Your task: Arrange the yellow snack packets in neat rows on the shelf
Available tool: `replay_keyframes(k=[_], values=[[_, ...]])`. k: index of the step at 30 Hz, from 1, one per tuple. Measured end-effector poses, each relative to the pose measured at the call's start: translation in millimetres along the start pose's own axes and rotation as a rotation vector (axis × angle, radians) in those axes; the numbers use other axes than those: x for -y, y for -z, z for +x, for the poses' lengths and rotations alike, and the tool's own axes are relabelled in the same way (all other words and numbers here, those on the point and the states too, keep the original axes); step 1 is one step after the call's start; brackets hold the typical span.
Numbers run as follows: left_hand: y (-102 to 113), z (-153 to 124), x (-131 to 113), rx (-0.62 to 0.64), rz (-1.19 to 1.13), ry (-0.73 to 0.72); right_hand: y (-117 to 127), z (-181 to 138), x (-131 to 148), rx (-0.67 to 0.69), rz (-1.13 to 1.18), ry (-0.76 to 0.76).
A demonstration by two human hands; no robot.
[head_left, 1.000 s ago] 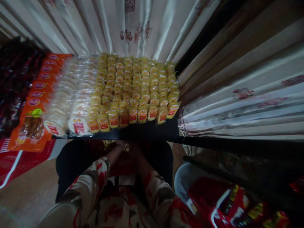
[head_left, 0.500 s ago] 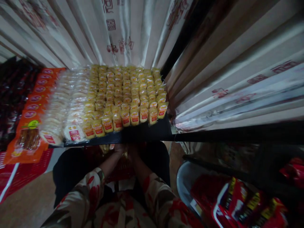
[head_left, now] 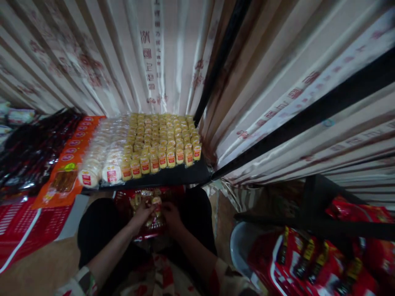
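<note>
Between my knees stands a red basket (head_left: 180, 190) holding several small yellow packaged cakes (head_left: 137, 200) in clear wrap. My left hand (head_left: 143, 214) is over the basket, its fingers closed on the left side of a small packaged cake (head_left: 156, 201) with a red label. From the other side, my right hand (head_left: 171, 214) has its curled fingers against the same pack; shade hides part of its grip. Just beyond, a dark shelf (head_left: 173, 174) carries close rows of matching yellow packs (head_left: 162, 142), with red labels facing me.
Left of the yellow packs lie round white packaged cakes (head_left: 111, 172), orange snack bags (head_left: 63, 176) and dark packs (head_left: 33, 152). Printed curtains (head_left: 123, 53) hang behind. A red basket (head_left: 33, 222) is at left; red bags (head_left: 321, 263) fill another at right. Black bars (head_left: 277, 142) cross the right side.
My hands have come back from under the shelf edge into view over the basket, with a packaged cake between them. The view has shifted, so the shelf appears lower and smaller.
</note>
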State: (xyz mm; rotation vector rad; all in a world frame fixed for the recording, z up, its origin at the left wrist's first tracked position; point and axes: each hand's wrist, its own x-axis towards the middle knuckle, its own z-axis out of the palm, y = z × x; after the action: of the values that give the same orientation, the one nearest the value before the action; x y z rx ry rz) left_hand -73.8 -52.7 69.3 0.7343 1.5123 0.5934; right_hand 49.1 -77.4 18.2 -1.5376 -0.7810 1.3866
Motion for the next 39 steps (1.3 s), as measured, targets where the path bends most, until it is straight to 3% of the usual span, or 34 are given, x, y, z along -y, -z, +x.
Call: replay_keyframes(k=[4, 9, 13, 17, 20, 22, 31, 39], values=[[12, -21, -16, 0.109, -0.033, -0.087, 5, -16, 23, 0.038, 0.029, 0.017], [12, -32, -43, 0.083, 0.030, -0.311, 6, -24, 63, 0.085, 0.072, 0.241], [-1, -30, -68, 0.061, 0.153, -0.525, 16, -26, 85, 0.106, 0.015, 0.385], [-27, -26, -93, 0.018, 0.324, -0.679, 37, -24, 106, -0.085, -0.288, 0.547], [-50, -23, -111, -0.046, 0.446, -0.745, 52, -18, 121, -0.283, -0.545, 0.743], [-66, -19, -121, -0.076, 0.509, -0.768, 60, -13, 127, -0.347, -0.628, 0.821], [-131, 17, -155, -0.118, 0.683, -0.869, 80, 26, 115, -0.413, -0.707, 0.787], [-158, 37, -168, -0.103, 0.821, -0.962, 96, 66, 116, -0.459, -0.700, 0.802]])
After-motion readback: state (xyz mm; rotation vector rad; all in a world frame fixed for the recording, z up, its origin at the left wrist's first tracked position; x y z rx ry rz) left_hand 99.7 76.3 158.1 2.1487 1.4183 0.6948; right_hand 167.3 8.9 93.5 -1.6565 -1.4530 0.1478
